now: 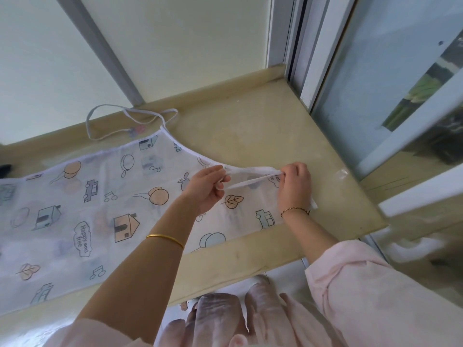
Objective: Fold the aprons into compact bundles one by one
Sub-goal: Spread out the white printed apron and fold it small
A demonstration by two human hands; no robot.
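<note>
A thin white apron [82,211], printed with houses, cars, leaves and balloons, lies spread flat on a beige stone ledge [253,126]. Its white neck loop [125,118] rests at the far edge near the wall. At the apron's right corner, a white waist strap [250,182] is stretched between my hands. My left hand [206,187] pinches one end of the strap, and my right hand [294,186] pinches the other end against the apron's corner. Both hands hover just above the cloth.
A sliding window frame [313,71] and glass [390,83] rise at the ledge's right. A pale wall backs the ledge. The ledge's front edge [238,276] drops to a tiled floor, where my slippers [240,311] stand. A small dark object [5,169] lies at far left.
</note>
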